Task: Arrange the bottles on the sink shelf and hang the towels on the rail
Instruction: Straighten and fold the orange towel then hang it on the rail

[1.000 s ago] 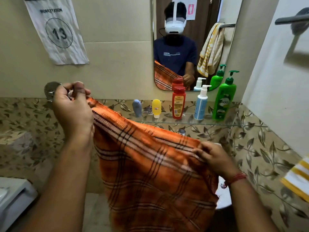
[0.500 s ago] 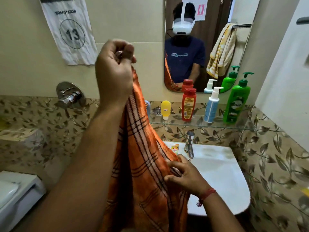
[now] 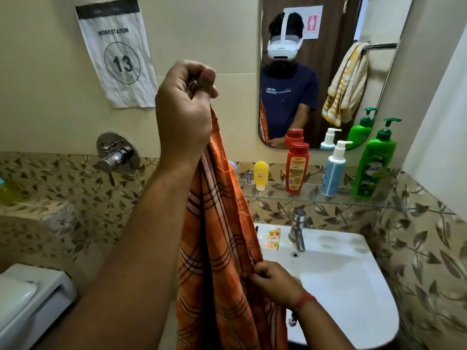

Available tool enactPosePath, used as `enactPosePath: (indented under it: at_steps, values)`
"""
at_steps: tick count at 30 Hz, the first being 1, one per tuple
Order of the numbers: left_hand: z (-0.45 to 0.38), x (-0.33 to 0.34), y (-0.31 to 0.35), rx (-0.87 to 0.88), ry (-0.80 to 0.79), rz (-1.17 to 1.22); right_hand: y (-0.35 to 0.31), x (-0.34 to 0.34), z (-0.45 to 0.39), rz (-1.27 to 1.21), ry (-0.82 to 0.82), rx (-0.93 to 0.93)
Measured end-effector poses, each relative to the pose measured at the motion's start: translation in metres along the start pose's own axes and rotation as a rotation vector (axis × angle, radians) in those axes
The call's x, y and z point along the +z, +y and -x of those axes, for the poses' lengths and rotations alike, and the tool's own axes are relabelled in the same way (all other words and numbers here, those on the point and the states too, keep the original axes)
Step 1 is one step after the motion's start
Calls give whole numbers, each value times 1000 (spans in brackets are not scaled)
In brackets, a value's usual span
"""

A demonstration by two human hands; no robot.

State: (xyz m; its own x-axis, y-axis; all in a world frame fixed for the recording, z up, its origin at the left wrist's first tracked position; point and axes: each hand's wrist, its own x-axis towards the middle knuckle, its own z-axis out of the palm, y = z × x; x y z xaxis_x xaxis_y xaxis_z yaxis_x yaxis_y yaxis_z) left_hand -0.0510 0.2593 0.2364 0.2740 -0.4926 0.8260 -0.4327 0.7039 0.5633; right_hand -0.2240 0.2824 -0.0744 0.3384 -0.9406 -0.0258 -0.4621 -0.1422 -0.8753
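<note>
- We hold our left hand (image 3: 185,107) raised high in front of the wall, fist closed and thumb pressed over the top corner of the orange towel (image 3: 222,261), forearm sloping up from the lower left.
- The towel hangs straight down from that fist in long folds, in front of the sink's left edge, its lower end out of view.
- Our right hand (image 3: 274,282) sits low, wrist wearing a red thread, fingers pinching the towel's right edge just above the basin.
- The white sink (image 3: 353,286) stands below the glass shelf (image 3: 316,199), with a steel tap (image 3: 297,229) at its back rim and a small printed sachet (image 3: 272,238) just left of the tap.
- Leaf-patterned tiles run along the lower wall; plain cream tiles above carry a paper sign (image 3: 117,53) reading "WORKSTATION 13" and a chrome valve (image 3: 117,152).
- The mirror (image 3: 328,72) shows a striped yellow towel (image 3: 346,83) hanging on a rail (image 3: 380,46).
- On the shelf, upright in a row, left to right: yellow tube (image 3: 260,175), red bottle (image 3: 297,168), white-and-blue pump bottle (image 3: 333,170), green pump bottle (image 3: 374,161), rising in height toward the right.
- A blue item behind the towel is mostly hidden.
</note>
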Motion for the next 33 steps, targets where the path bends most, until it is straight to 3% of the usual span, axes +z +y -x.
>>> enactPosePath:
  at_steps: [5,14,23,26,31,33]
  values:
    - [3,2,-14,-53,-29,18,18,-3,-3,105,32,78]
    - [-9,-3,-25,-38,50,1,29,-15,-4,-112,224,61]
    - [-17,-13,-53,-30,94,-59,33,-54,9,-306,140,57]
    - [-18,-16,-65,-2,90,-92,37,-70,13,-399,166,50]
    - [-24,-31,-90,-34,173,-215,18,-95,26,-278,242,-16]
    - [-21,-32,-90,-62,162,-256,-1,-95,24,-337,258,-30]
